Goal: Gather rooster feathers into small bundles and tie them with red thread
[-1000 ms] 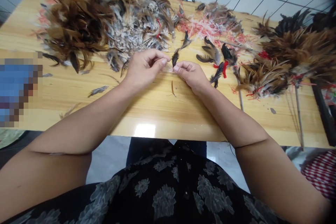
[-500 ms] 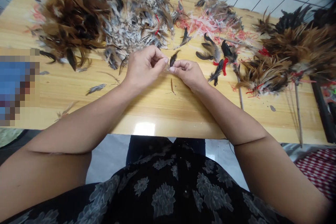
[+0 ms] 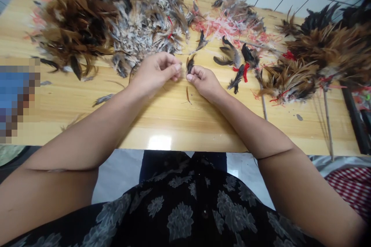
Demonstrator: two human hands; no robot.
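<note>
- Dark feather (image 3: 189, 64): upright, pinched at its base by the right hand (image 3: 204, 82)
- Left hand (image 3: 155, 73): fingertips pressed together just beside the feather; cannot tell if they hold anything
- Loose quill (image 3: 187, 94): on the wooden table (image 3: 185, 131), below the hands
- Feather heaps (image 3: 78, 27): beyond the hands

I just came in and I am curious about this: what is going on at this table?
A person sits at a wooden table with both hands close together. The fingers of the right hand seem to pinch a small dark feather, and the left hand is right beside it. Behind the hands lie a pile of brown feathers, a pile of speckled feathers and loose red threads. On the right are feather bundles on sticks.
</note>
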